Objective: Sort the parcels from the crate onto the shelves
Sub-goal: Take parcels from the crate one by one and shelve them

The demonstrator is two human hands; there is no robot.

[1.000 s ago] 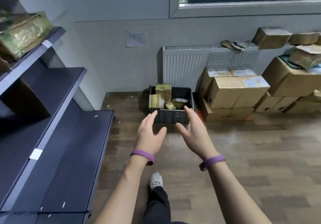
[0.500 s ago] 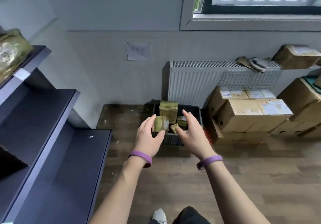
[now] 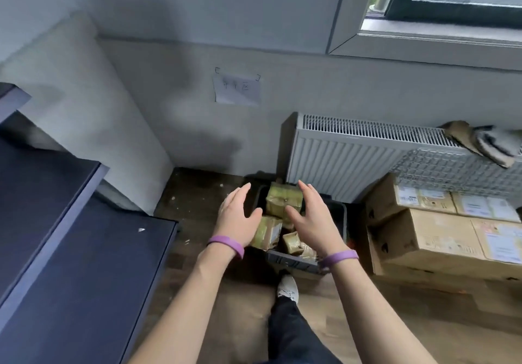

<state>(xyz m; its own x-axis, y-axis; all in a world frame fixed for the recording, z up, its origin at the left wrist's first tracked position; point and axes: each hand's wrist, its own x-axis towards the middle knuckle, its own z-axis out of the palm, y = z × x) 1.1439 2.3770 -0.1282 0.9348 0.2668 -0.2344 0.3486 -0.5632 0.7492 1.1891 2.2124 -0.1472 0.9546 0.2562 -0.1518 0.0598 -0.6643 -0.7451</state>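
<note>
A dark plastic crate (image 3: pixel 293 262) stands on the floor below the radiator and holds several tape-wrapped yellowish parcels. The tallest parcel (image 3: pixel 282 199) stands at the back of the crate, with a flatter one (image 3: pixel 268 232) and a small one (image 3: pixel 293 243) in front of it. My left hand (image 3: pixel 236 216) and my right hand (image 3: pixel 310 219) hover above the crate, one on each side of the tall parcel, with fingers straight and spread. Neither hand holds anything. Dark blue shelves (image 3: pixel 70 250) fill the left side.
Stacked cardboard boxes (image 3: pixel 440 236) sit right of the crate against a white radiator (image 3: pixel 353 154). A wire mesh panel (image 3: pixel 457 171) leans on it. My foot in a white shoe (image 3: pixel 288 290) stands just in front of the crate on the wooden floor.
I have stepped closer to the crate and both hands have reached forward over it, now flanking the tall parcel. Nothing has been picked up.
</note>
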